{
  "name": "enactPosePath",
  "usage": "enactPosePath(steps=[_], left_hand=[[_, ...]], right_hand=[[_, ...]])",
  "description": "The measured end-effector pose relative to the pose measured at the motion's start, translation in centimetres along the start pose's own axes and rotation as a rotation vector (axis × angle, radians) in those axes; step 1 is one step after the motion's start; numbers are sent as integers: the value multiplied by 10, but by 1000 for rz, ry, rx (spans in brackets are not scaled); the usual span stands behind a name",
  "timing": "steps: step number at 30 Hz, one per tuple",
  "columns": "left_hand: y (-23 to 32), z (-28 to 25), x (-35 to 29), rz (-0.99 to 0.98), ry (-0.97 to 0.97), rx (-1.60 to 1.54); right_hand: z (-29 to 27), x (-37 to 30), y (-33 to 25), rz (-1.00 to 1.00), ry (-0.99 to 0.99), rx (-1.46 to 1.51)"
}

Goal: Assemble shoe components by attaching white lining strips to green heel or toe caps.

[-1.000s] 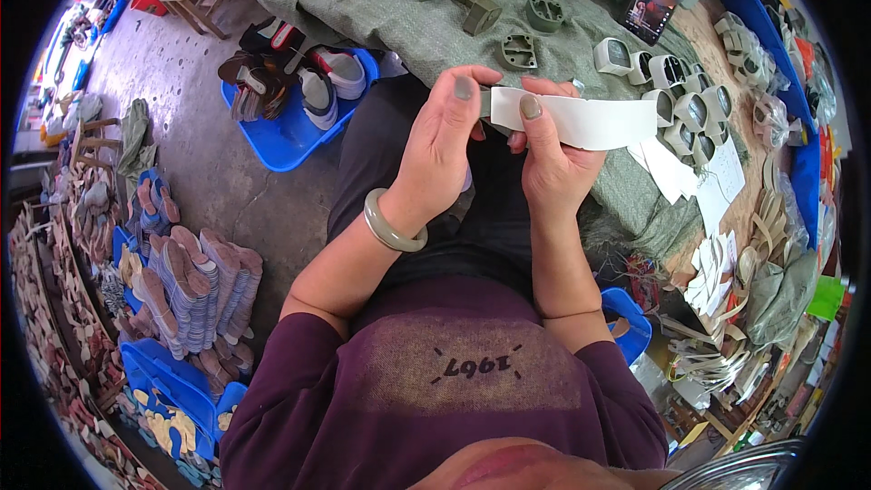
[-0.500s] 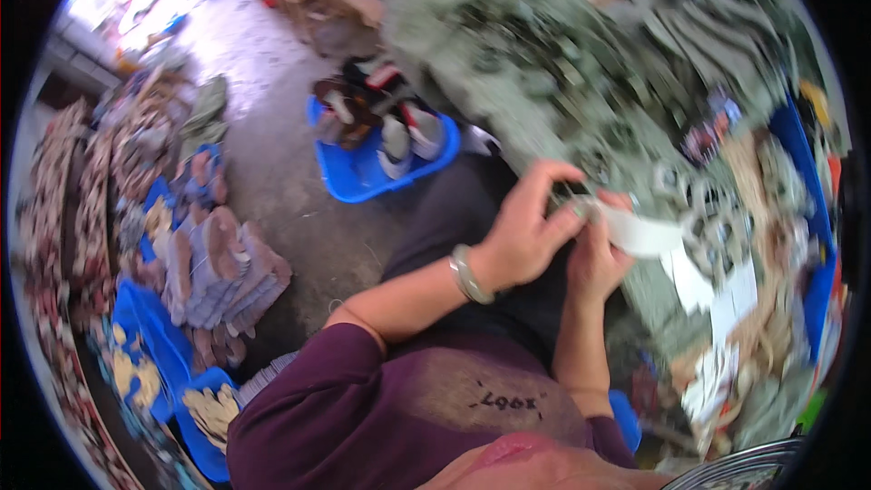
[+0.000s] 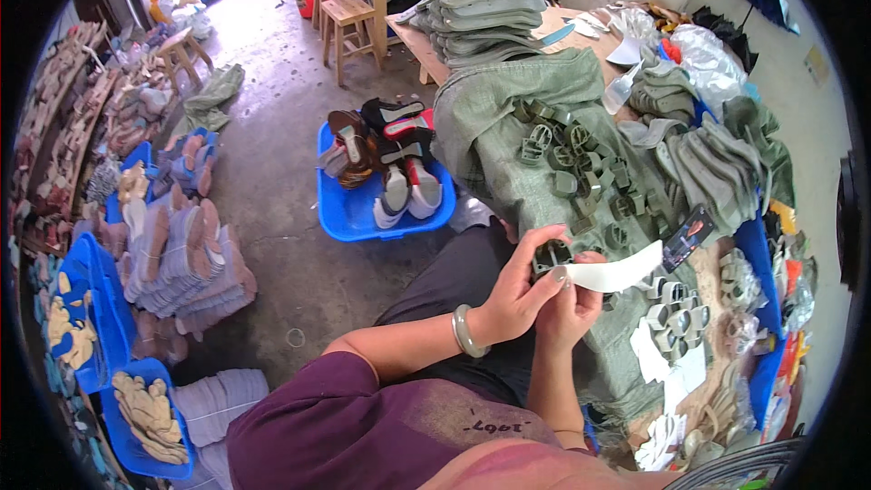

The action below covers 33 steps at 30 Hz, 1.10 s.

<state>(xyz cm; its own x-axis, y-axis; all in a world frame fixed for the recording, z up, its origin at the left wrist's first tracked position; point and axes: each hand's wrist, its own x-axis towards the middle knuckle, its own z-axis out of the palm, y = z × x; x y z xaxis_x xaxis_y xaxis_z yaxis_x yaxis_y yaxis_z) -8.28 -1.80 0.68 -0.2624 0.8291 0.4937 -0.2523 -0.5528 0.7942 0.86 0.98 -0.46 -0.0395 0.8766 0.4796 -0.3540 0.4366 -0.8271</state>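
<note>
My left hand (image 3: 515, 298), with a pale bangle (image 3: 464, 331) at its wrist, has its fingers and thumb closed around a small dark green, hollow-looking shoe heel piece (image 3: 547, 257). Close against it, my right hand (image 3: 570, 310) pinches a curved white strip (image 3: 621, 274), whose wide free end sticks out to the right. The strip's inner end meets the heel piece near my left thumb; the exact contact is covered by my fingers. Past my hands, several loose green heel pieces (image 3: 581, 163) lie on a green woven cloth (image 3: 490, 118). Greyish-white heel pieces (image 3: 676, 318) are grouped at the right.
A blue tub (image 3: 363, 234) of shoes stands on the floor ahead. Stacked grey-green soles (image 3: 494, 4) rest on the table's far end. A phone (image 3: 688, 238) lies at right, near white paper sheets (image 3: 649, 354). Bundled soles (image 3: 181, 259) and blue bins (image 3: 150, 467) fill the left.
The view has lifted and steadied, showing more of the far room. My hands remain together with the heel piece and white strip; the strip's free end now points up to the right.
</note>
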Motion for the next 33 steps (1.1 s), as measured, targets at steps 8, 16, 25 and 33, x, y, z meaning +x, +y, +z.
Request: enactPosePath(steps=[8, 16, 25, 33], left_hand=[[7, -15, -2, 21, 84, -216], [11, -24, -5, 51, 103, -172], [21, -11, -11, 2, 97, -332], [20, -6, -12, -31, 83, -339]], right_hand=[[26, -4, -7, 72, -10, -59], [33, -9, -5, 81, -16, -77], [24, -13, -12, 10, -53, -98], [21, -13, -14, 6, -29, -76]])
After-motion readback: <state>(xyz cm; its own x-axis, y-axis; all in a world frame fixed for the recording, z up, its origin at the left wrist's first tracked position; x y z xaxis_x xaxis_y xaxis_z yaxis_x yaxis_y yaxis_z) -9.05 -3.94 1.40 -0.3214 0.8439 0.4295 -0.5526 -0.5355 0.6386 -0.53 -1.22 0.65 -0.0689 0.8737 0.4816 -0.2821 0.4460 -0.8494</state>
